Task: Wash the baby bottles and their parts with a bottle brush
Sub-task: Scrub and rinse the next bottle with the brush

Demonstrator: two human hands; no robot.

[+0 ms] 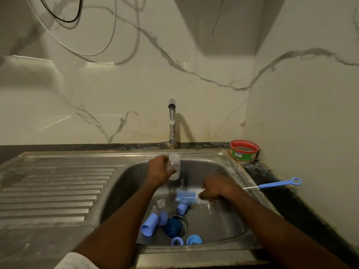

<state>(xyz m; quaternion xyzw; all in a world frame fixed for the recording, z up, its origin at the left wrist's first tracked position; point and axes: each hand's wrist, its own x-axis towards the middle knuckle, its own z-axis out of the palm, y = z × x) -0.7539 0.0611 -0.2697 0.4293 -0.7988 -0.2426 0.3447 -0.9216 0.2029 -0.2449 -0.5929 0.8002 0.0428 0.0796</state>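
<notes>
My left hand grips a clear baby bottle, held upright over the back of the steel sink. My right hand clasps the wire stem of a bottle brush; its blue-and-white bristle head points left, just below the bottle, and its blue looped handle sticks out over the right counter. On the sink floor lie blue caps, blue rings, a dark blue part at the drain and a clear teat.
A chrome tap stands behind the sink against the marble wall. A ribbed draining board lies to the left. A red-rimmed green tub sits on the dark counter at the back right corner. Cables hang on the wall above.
</notes>
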